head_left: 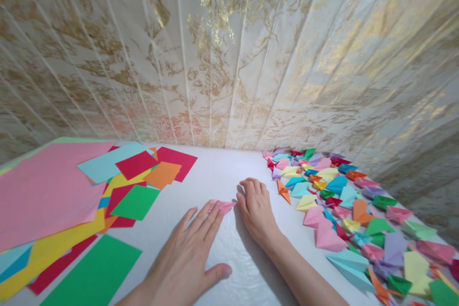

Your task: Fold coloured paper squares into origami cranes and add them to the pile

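Observation:
A small folded piece of pink paper (225, 206) lies on the white table, partly hidden under fingers. My left hand (195, 244) rests flat over it, fingertips pressing on the paper and thumb spread away to the right. Just right of the paper's pointed tip is my right hand (255, 205), its fingers loosely curled with the fingertips near the tabletop. I see nothing held in it.
Sheets of coloured paper overlap on the left, among them a large pink sheet (50, 186) and a green sheet (96, 272). Many folded paper pieces (337, 186) cover the right side. Behind the table (225, 167) hangs a gold-patterned curtain (215, 57).

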`<state>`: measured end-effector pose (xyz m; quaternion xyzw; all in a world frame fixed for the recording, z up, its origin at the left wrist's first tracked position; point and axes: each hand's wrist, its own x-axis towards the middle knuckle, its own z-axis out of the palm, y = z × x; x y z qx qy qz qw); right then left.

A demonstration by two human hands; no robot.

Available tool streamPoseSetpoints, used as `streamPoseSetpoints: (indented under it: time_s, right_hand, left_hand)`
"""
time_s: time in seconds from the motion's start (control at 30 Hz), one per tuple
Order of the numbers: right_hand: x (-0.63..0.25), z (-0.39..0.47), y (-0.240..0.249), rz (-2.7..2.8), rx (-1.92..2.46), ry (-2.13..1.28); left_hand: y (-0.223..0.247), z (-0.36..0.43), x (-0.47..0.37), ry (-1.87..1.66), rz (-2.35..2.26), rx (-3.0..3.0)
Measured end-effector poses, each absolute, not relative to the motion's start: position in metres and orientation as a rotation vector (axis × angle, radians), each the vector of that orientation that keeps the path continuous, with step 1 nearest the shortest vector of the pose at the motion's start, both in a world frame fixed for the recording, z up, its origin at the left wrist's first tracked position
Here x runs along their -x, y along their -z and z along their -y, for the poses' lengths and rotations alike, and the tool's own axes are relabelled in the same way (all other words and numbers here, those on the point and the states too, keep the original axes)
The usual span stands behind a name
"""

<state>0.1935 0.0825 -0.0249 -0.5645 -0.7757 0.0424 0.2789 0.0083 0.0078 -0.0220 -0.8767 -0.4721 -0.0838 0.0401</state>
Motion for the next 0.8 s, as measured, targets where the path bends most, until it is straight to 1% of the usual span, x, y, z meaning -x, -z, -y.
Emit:
streamPoseSetpoints:
  time_s: [0.33,0.57,0.8]
  right_hand:
    - [-0.181,-0.079,0.011,2.054,1.419,-0.166]
    - [-0.17,-0.074,0.02,2.236,1.557,-0.1]
    - [-0.178,-0.078,0.019,2.308,1.54,-0.106]
  left_hand:
    - [0.014,-0.007,-0.016,0.216,1.491,2.672]
    - [0.016,-0.002,-0.025,0.217,1.533,2.619]
    - [0.019,-0.001,-0.025,0.179,1.505,2.576]
